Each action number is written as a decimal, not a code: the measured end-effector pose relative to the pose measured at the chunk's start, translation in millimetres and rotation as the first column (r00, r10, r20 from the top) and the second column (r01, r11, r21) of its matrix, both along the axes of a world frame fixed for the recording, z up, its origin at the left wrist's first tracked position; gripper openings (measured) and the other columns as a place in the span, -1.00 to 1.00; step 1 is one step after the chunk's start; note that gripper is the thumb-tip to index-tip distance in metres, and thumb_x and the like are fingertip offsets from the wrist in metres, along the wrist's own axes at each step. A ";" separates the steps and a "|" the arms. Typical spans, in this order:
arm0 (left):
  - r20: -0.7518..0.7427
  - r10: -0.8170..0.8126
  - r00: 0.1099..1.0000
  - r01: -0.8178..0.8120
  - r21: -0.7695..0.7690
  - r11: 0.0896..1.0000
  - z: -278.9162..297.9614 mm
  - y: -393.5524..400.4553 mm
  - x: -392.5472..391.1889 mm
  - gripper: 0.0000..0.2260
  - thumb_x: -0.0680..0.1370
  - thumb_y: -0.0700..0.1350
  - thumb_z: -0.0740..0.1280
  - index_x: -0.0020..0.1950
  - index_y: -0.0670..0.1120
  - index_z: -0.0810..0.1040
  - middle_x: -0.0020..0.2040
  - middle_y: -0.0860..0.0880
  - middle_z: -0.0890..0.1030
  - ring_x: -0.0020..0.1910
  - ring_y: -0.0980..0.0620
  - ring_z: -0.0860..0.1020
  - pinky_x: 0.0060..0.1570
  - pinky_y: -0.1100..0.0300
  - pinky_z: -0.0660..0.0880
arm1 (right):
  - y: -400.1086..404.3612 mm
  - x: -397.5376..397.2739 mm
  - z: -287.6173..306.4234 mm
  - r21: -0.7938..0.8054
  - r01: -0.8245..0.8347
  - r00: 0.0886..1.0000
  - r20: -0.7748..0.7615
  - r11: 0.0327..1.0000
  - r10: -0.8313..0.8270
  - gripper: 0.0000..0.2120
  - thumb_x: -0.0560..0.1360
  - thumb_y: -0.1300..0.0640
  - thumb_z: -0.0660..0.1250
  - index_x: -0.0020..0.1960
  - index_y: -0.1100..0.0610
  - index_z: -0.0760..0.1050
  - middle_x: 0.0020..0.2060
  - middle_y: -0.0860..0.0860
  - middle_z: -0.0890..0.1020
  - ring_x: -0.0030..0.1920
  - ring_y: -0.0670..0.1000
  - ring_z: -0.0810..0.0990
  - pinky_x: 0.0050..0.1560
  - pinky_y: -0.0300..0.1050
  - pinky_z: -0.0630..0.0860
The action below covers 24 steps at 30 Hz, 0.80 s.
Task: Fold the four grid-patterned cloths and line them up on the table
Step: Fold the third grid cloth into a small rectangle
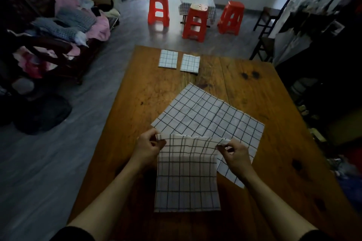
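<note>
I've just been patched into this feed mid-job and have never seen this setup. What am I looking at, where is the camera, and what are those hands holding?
There is no machine here: a person works with two bare hands. The single picture comes from a wide-angle camera on their head, looking forward and down. The left hand and right hand each pinch a top corner of a grid-patterned cloth, holding it up over the near part of the wooden table. Behind it, a second cloth lies spread flat and unfolded. At the far edge, two folded cloths lie side by side, apart: one on the left, one on the right. Red plastic stools stand on the floor beyond.
</note>
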<state>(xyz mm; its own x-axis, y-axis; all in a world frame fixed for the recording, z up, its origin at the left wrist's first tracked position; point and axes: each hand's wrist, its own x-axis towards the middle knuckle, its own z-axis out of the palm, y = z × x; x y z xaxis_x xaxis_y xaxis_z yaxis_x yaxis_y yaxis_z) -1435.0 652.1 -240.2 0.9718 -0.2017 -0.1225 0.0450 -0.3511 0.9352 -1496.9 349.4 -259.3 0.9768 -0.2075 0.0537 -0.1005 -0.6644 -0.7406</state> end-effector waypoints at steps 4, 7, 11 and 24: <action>-0.035 -0.029 0.999 0.029 -0.012 1.000 -5.5 2.4 -3.3 -0.90 0.49 -0.04 0.42 -0.08 -0.03 0.55 -0.11 0.02 0.63 -0.08 0.07 0.62 -0.06 -0.03 0.63 | -3.7 -1.0 -13.3 -0.011 -0.045 0.999 -0.030 0.999 0.044 -0.94 0.52 0.03 0.37 -0.07 0.01 0.58 -0.16 -0.11 0.56 -0.11 -0.12 0.53 -0.14 -0.15 0.51; -0.075 -0.071 0.995 0.072 0.014 0.997 -13.4 7.6 -10.5 -0.82 0.45 0.09 0.42 -0.10 0.00 0.56 -0.08 0.07 0.63 -0.05 0.07 0.61 -0.06 -0.05 0.63 | -9.1 -9.9 -16.5 -0.020 -0.117 0.990 -0.079 0.993 0.115 -0.96 0.50 0.07 0.41 -0.08 0.01 0.61 -0.14 -0.12 0.57 -0.10 -0.17 0.52 -0.14 -0.32 0.43; -0.082 -0.125 0.989 0.134 0.114 0.984 -24.5 14.5 -20.2 -0.83 0.45 -0.17 0.49 -0.10 0.07 0.57 0.00 0.12 0.62 0.06 0.11 0.58 0.04 0.00 0.60 | -16.1 -19.3 -21.1 -0.034 -0.183 0.965 -0.200 0.983 0.172 -0.80 0.43 0.22 0.47 -0.08 -0.06 0.58 -0.07 -0.14 0.56 -0.02 -0.21 0.50 -0.07 -0.33 0.42; -0.053 -0.235 0.971 0.238 0.364 0.900 -33.9 27.4 -35.8 -0.71 0.55 -0.38 0.24 -0.01 -0.01 0.59 0.08 0.09 0.57 0.14 0.16 0.50 0.14 0.21 0.52 | -14.4 -27.2 -35.9 -0.148 -0.255 0.925 -0.326 0.956 0.196 -0.81 0.55 0.18 0.34 0.12 0.00 0.60 0.04 -0.13 0.52 0.10 -0.14 0.44 0.02 -0.37 0.32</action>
